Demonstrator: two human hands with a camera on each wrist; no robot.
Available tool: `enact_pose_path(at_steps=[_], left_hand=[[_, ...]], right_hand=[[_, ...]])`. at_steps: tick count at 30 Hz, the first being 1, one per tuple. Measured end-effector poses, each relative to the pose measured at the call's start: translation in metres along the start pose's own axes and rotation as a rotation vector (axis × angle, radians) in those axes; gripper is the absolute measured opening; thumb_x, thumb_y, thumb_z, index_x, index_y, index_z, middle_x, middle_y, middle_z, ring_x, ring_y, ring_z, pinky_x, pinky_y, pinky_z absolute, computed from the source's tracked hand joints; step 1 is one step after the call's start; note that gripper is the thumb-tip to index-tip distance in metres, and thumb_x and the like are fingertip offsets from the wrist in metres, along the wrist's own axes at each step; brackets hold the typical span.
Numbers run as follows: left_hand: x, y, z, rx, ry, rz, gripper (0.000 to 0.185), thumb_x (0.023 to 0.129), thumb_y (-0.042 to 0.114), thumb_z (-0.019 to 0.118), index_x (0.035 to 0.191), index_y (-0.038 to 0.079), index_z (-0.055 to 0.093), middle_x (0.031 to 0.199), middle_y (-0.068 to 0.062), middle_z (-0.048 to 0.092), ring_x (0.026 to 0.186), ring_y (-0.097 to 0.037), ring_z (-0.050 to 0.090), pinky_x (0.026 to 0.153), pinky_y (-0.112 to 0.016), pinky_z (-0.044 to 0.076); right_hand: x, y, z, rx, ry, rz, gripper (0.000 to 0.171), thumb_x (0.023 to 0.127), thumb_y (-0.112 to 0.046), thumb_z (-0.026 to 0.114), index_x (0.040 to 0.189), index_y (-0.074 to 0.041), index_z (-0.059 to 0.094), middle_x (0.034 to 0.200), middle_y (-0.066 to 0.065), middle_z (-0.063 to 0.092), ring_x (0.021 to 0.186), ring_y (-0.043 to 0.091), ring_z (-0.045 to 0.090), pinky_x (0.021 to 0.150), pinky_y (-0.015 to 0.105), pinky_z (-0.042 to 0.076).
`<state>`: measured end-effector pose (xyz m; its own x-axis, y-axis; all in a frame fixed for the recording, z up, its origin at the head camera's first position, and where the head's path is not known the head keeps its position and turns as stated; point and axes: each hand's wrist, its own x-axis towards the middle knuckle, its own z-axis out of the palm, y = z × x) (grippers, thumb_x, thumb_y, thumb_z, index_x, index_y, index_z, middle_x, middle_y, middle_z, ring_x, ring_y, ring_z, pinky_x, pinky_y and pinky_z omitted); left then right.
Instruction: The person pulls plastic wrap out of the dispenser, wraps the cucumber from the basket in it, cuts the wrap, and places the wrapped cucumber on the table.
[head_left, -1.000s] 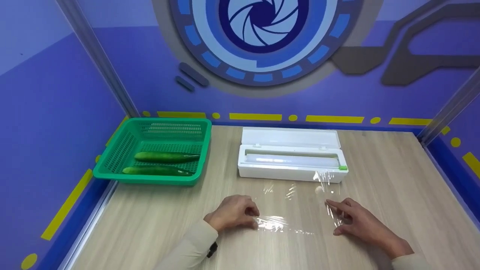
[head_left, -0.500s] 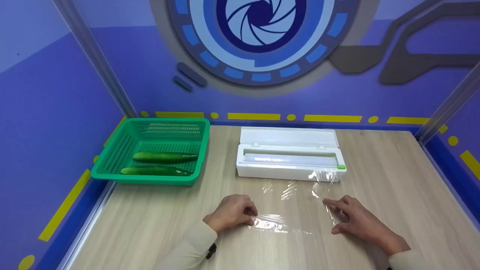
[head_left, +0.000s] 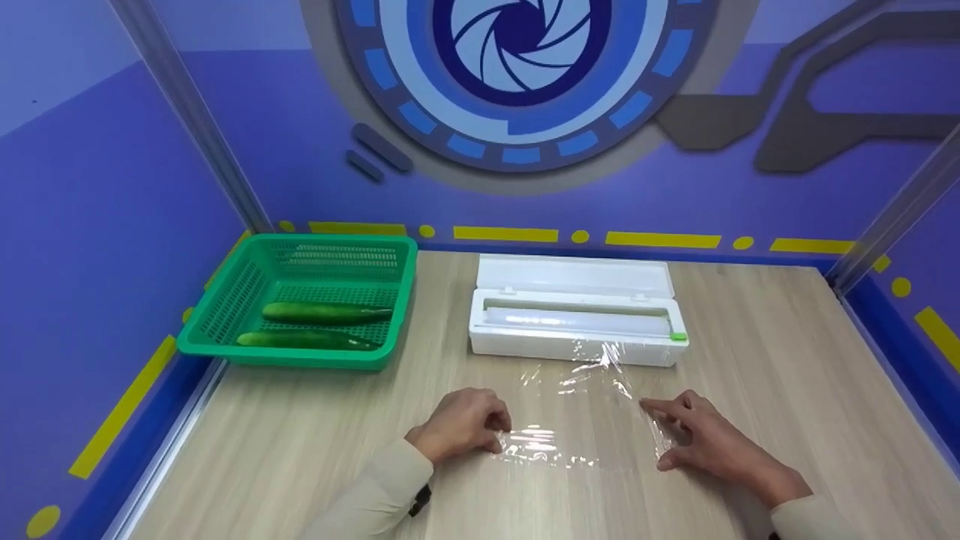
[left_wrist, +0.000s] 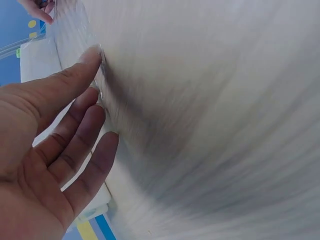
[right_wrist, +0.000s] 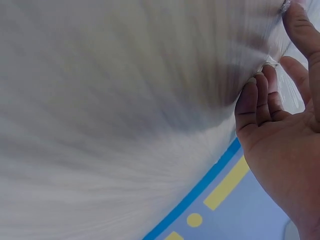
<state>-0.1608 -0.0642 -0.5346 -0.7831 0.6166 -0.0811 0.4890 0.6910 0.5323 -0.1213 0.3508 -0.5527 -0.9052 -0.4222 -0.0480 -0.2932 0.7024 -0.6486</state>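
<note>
Found film [head_left: 534,444] running from box [head_left: 525,346] across tabletop [head_left: 322,420] toward left hand [head_left: 461,424] and right hand [head_left: 705,442], well apart. Noted left pinching near corner; could not confirm grip of right, with thumb and forefinger spread along edge. Judged even pull best against wrinkling.
</note>
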Motion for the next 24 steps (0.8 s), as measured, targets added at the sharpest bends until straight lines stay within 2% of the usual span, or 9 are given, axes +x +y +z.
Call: enact_pose_path(at_steps=[5,9,15,19,24], left_hand=[[0.0011,-0.0024,0.0018,-0.006,0.003,0.011,0.024,0.077,0.016,0.097,0.095,0.018,0.081,0.086,0.012,0.067,0.080,-0.002,0.059,0.075,-0.022,0.048],[-0.0017,-0.0043,0.0017,0.013,0.027,0.033,0.023,0.076,0.017,0.097,0.093,0.018,0.081,0.085,0.011,0.067,0.079,-0.003,0.060,0.073,-0.023,0.048],[-0.0039,-0.0032,-0.0001,0.025,0.034,0.025,0.019,0.080,0.020,0.095,0.094,0.018,0.082,0.086,0.012,0.068,0.079,-0.002,0.059,0.074,-0.023,0.048],[-0.0047,-0.0038,-0.0029,-0.060,0.071,0.014,0.015,0.083,0.018,0.092,0.094,0.016,0.083,0.084,0.013,0.071,0.078,0.001,0.060,0.074,-0.023,0.049],[-0.0057,-0.0069,-0.0065,-0.151,0.177,0.026,0.009,0.086,0.013,0.088,0.093,0.013,0.083,0.082,0.014,0.073,0.076,0.001,0.063,0.072,-0.023,0.050]], right_hand=[[-0.0019,0.0016,0.0009,0.019,0.021,-0.035,0.089,0.074,-0.034,0.097,0.149,-0.005,0.060,0.102,0.004,0.047,0.090,0.016,0.040,0.072,0.026,0.037],[-0.0002,0.0004,0.0015,0.029,0.002,-0.011,0.090,0.074,-0.035,0.096,0.151,-0.006,0.058,0.102,0.003,0.047,0.092,0.015,0.041,0.073,0.026,0.037],[0.0029,-0.0029,-0.0022,0.030,-0.030,0.003,0.091,0.075,-0.035,0.096,0.152,-0.006,0.057,0.102,0.004,0.045,0.095,0.018,0.042,0.076,0.026,0.038],[0.0046,-0.0028,-0.0031,0.019,-0.035,-0.008,0.092,0.074,-0.035,0.096,0.152,-0.005,0.056,0.100,0.003,0.044,0.095,0.017,0.043,0.076,0.026,0.039],[0.0043,-0.0017,-0.0014,0.008,-0.033,-0.016,0.092,0.073,-0.035,0.096,0.151,-0.004,0.057,0.099,0.003,0.044,0.092,0.016,0.042,0.074,0.026,0.039]])
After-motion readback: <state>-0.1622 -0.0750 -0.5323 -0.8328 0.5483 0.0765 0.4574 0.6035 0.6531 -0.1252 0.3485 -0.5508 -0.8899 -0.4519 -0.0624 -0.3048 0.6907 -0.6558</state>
